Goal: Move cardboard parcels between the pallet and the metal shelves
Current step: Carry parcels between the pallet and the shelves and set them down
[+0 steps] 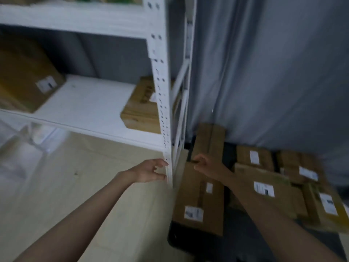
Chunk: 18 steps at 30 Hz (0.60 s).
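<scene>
Two empty hands, left hand (149, 172) and right hand (204, 164), fingers loosely curled, should grab the long box (200, 195) by both sides.

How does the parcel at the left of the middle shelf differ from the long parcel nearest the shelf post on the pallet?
The left shelf parcel lies on the white shelf; the long parcel lies on the dark pallet. The shelf parcel shows one label, the long parcel two. Both are brown cardboard.
</scene>
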{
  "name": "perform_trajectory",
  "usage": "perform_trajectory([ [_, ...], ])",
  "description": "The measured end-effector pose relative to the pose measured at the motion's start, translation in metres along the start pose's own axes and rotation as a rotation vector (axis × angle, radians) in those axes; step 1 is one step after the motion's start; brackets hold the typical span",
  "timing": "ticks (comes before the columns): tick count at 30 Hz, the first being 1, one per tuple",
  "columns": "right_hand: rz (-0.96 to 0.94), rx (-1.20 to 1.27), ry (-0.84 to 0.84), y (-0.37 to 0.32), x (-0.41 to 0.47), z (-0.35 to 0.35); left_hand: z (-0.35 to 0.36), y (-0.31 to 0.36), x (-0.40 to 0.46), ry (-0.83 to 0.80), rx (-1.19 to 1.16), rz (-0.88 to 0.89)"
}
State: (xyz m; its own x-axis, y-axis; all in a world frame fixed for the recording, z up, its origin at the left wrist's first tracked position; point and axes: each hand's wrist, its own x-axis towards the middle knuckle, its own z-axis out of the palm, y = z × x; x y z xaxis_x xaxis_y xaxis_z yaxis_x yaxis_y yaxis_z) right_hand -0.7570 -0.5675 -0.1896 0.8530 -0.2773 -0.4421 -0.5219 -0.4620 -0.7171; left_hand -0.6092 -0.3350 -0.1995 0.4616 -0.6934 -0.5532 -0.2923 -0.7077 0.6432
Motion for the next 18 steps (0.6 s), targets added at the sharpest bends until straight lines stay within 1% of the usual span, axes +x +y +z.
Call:
perform_trajectory([
  [3,-0.108,-0.099,-0.020,-0.081,0.004,0.024,-0.058,-0.028,-0.052,0.111,0.030,0.009],
  [5,-0.154,-0.103,-0.015,-0.134,0.009,0.052,-0.096,-0.057,-0.087,0.177,0.042,0.003],
  [8,-0.187,-0.125,-0.023,-0.208,0.015,0.106,-0.152,-0.108,-0.143,0.254,0.074,-0.018],
  [13,-0.331,-0.212,-0.026,-0.324,0.032,0.194,-0.241,-0.193,-0.235,0.367,0.134,-0.073],
  [18,-0.379,-0.271,-0.119,-0.428,0.046,0.261,-0.308,-0.259,-0.306,0.480,0.108,-0.131],
])
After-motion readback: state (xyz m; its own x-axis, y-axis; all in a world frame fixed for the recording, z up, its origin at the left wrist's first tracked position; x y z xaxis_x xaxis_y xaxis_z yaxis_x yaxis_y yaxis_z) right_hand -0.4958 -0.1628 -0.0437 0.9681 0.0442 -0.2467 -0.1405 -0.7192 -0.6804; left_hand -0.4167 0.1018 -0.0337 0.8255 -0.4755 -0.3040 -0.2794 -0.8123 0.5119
